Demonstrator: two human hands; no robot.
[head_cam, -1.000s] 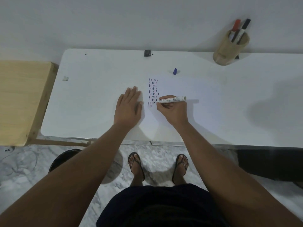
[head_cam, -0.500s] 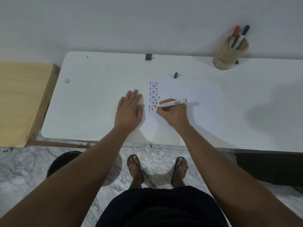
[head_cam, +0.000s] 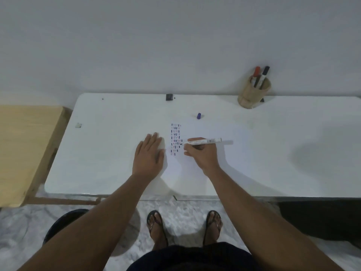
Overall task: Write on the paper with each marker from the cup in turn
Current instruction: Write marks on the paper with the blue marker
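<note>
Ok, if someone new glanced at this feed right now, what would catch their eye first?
Probably the right hand holding a white marker with its tip at the block of small coloured marks on the paper, mid-table. Beside it the left hand lies flat, palm down. Next, the wooden cup at the far right against the wall, two markers standing in it.

Place: a plain home room — likely a study corner
Signs: marble-patterned floor (head_cam: 181, 216), white folding table (head_cam: 109, 153) against bare wall (head_cam: 156, 45) — flip-flops (head_cam: 156, 225) worn indoors

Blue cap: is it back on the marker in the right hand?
No, the blue cap lies loose on the table, beyond the paper.
</note>
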